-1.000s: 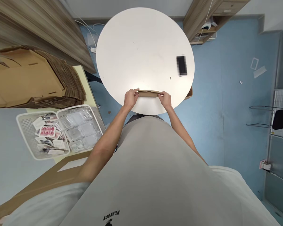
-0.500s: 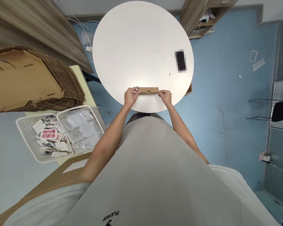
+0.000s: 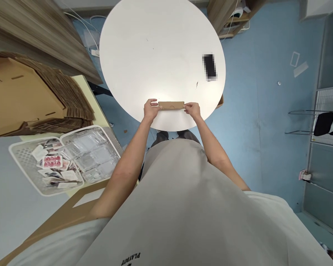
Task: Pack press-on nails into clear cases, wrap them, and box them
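Observation:
A small brown cardboard box (image 3: pixel 171 105) lies near the front edge of the round white table (image 3: pixel 158 70), its long side facing me. At its left end my left hand (image 3: pixel 151 109) has the thumb against the front corner, with the index finger raised along the back. My right hand (image 3: pixel 192 109) pinches the right end between thumb and fingers. A half-round notch shows on the front of the box.
Left of the table, a stack of flat cardboard (image 3: pixel 30 96) lies beside two white baskets, one with picture cards (image 3: pixel 52 162), the other with clear plastic packs (image 3: pixel 93 151). A blurred dark rectangle (image 3: pixel 210 67) lies on the table's right. A black chair (image 3: pixel 324 123) stands far right.
My view has shifted, so the table sits slightly further left and higher. The front of the box looks flatter against its top, and my left index finger has lifted from the back corner.

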A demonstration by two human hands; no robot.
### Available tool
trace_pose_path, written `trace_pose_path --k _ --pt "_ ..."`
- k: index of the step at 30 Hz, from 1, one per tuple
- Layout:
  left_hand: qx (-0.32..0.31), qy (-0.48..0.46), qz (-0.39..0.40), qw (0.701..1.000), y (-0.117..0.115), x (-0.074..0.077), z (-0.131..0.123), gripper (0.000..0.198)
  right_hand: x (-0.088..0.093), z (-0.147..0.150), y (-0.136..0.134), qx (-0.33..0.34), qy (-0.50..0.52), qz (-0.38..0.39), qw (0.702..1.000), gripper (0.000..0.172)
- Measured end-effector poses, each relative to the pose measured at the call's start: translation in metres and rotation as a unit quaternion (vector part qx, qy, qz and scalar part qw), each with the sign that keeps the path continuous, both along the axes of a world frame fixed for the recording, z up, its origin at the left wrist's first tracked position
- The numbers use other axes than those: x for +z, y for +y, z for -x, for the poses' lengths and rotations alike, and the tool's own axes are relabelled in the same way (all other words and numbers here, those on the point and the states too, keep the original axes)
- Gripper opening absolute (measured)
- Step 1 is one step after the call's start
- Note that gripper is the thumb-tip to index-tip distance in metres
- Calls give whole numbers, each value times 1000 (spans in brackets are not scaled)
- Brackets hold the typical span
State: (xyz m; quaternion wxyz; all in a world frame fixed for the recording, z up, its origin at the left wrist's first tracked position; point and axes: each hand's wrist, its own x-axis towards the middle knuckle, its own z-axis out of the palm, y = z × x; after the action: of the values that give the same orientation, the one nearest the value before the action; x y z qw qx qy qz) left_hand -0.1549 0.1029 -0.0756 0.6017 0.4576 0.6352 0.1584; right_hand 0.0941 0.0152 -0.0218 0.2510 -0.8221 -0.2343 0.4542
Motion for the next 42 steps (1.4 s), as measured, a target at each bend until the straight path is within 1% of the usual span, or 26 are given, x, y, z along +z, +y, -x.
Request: trace_pose_path --k 1,2,5,7,8,10,12,13,16,19,21,23,25,27,30,33,35,37,40,42 --pt "4 1 4 1000 0 2 0 57 0 -2 1 7 0 5 1000 4" --pt "11 -1 9 1000 0 4 0 60 0 -4 2 16 -2 11 1000 5" --pt "48 -29 35 998 0 8 1 68 -2 -12 4 61 -10 28 998 21" --pt "63 -59 49 995 0 11 0 67 -5 -19 6 100 1 34 994 30" --pt "63 -69 50 994 1 12 -1 64 -7 -22 8 119 12 34 992 34" --pt "51 -72 36 995 0 16 -5 50 -11 -31 12 161 43 28 986 38" --pt "39 -45 8 998 -2 20 -12 34 -16 -41 16 206 77 15 975 37" --pt "39 -24 -6 999 -4 22 -17 30 -18 -47 18 228 89 7 970 37" --pt "67 22 -33 997 -11 29 -41 34 -25 -71 25 282 97 -19 954 37" --pt "131 16 -49 990 -20 38 -78 41 -29 -110 38 334 76 -58 938 35" --pt "178 11 -57 982 -26 46 -105 44 -33 -143 56 356 35 -102 928 43" --pt "216 16 -60 974 -31 54 -131 45 -39 -180 80 357 -27 -150 922 58" --pt "238 25 -64 969 -37 64 -152 45 -52 -216 109 358 -64 -184 913 75" --pt "248 32 -71 966 -44 74 -171 49 -69 -245 137 364 -68 -201 907 83" --pt "255 39 -82 963 -56 89 -192 55 -99 -273 170 378 -49 -217 899 81" --pt "256 53 -89 961 -68 100 -207 58 -121 -283 184 403 -61 -216 887 75" --pt "257 56 -90 961 -75 105 -213 58 -125 -285 183 421 -95 -209 878 74" --pt "254 46 -88 962 -81 108 -219 58 -119 -287 172 415 -118 -210 877 72" --pt "247 15 -80 966 -90 105 -233 60 -95 -289 136 373 -96 -220 896 68" --pt "235 -9 -69 969 -95 98 -248 60 -72 -293 99 351 -79 -212 909 75"
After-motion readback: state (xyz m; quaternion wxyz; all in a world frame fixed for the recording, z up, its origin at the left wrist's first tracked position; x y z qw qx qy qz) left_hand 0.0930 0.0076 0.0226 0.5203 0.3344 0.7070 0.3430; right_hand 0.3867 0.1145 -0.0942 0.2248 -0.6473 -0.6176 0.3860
